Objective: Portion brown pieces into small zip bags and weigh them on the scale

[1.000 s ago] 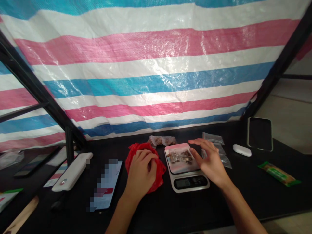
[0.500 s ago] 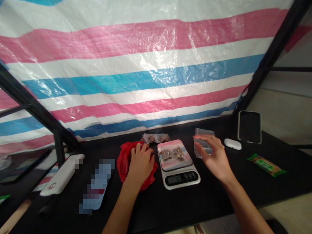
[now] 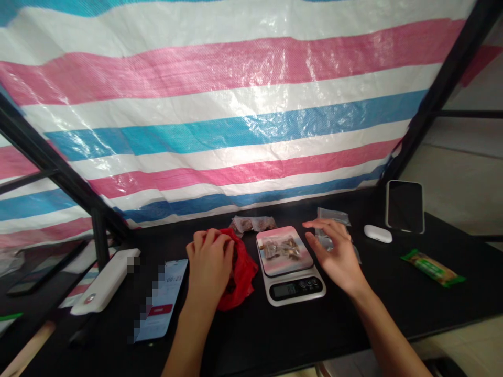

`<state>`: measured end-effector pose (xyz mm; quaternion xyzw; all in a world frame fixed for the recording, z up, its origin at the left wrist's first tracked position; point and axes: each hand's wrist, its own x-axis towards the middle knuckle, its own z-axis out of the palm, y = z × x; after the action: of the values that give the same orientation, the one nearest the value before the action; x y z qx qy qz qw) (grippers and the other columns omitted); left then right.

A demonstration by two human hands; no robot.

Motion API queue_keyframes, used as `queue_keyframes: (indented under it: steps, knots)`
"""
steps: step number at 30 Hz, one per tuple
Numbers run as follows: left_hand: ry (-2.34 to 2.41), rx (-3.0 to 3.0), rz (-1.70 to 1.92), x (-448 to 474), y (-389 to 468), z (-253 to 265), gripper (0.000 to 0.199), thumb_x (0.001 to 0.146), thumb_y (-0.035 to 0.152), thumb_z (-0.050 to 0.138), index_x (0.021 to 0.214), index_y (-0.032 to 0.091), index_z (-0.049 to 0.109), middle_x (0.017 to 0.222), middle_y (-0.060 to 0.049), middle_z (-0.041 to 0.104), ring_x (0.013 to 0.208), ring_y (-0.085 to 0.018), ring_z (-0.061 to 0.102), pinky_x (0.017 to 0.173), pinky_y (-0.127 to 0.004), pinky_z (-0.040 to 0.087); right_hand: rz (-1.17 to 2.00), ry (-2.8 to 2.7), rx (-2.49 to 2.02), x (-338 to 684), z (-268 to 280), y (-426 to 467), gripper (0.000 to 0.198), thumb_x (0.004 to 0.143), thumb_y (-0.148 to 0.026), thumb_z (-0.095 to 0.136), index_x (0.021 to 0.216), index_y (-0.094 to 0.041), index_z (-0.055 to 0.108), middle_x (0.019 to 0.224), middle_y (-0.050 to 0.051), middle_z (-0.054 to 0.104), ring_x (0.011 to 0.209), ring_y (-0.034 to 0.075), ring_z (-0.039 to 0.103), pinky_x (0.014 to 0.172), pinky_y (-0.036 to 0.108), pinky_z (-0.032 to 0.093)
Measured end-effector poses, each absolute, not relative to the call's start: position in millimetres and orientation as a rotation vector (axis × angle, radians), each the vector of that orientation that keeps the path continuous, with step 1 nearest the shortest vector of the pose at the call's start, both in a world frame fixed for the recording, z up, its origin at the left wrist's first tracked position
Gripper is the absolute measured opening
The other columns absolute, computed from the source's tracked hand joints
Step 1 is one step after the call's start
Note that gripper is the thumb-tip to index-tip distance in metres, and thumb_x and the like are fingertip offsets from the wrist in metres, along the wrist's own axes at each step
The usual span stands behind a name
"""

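A red plastic bag lies on the black table with its mouth gaping and dark contents partly showing. My left hand is closed on the bag's left rim, fingers bent; the fingertips are partly hidden. To the right of the bag stands a white kitchen scale with a lit display. Small clear bags with brown pieces rest on its pan. My right hand hovers beside the pan's right edge, thumb and fingers apart and holding nothing. Behind and partly under it lie clear zip bags.
More filled small bags lie behind the scale. At left are a phone and a white power bank. A white earbud case, a green-wrapped snack and an upright dark-screened device are at right. Striped sheeting hangs behind.
My left hand has shifted left from the middle of the red bag to its left rim, and the bag's opening shows more. My right hand has moved slightly left, away from the clear zip bags.
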<state>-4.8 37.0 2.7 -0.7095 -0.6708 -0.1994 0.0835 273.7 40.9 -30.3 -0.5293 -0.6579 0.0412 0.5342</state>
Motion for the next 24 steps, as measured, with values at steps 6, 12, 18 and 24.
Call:
queue_keyframes:
  steps: [6,12,18,24]
  knots:
    - [-2.056,-2.257,-0.655,-5,37,0,0.023,0.098,0.033,0.055,0.099,0.027,0.077,0.11,-0.007,0.073,0.108,-0.032,0.05,0.089,-0.048,0.038,0.135,-1.626,-1.297,265,-33,42,0.019,0.092,-0.038,0.061,0.104,-0.03,0.073,0.107,0.007,0.069,0.11,0.03,0.059,0.101,0.052,0.038]
    - [-1.915,-2.529,-0.692,35,47,-14,0.022,0.1,0.031,0.055,0.1,0.025,0.076,0.104,-0.005,0.075,0.104,-0.028,0.054,0.087,-0.044,0.037,0.182,-1.854,-1.339,255,-39,39,0.025,0.09,-0.034,0.064,0.114,-0.033,0.072,0.121,0.006,0.071,0.124,0.033,0.051,0.104,0.055,0.037]
    - [-1.877,-2.564,-0.663,38,51,-19,0.024,0.101,0.027,0.051,0.102,0.023,0.074,0.106,-0.007,0.074,0.104,-0.028,0.055,0.086,-0.042,0.037,0.135,-1.959,-1.33,248,-47,40,0.032,0.09,-0.031,0.067,0.122,-0.033,0.068,0.126,0.004,0.071,0.131,0.033,0.049,0.107,0.055,0.038]
    - [-1.845,-2.607,-0.619,43,52,-19,0.02,0.099,0.024,0.053,0.104,0.022,0.072,0.107,-0.007,0.072,0.107,-0.029,0.054,0.09,-0.043,0.036,0.123,-1.899,-1.348,256,-45,43,0.027,0.089,-0.03,0.066,0.115,-0.033,0.071,0.12,0.005,0.073,0.125,0.034,0.053,0.104,0.056,0.04]
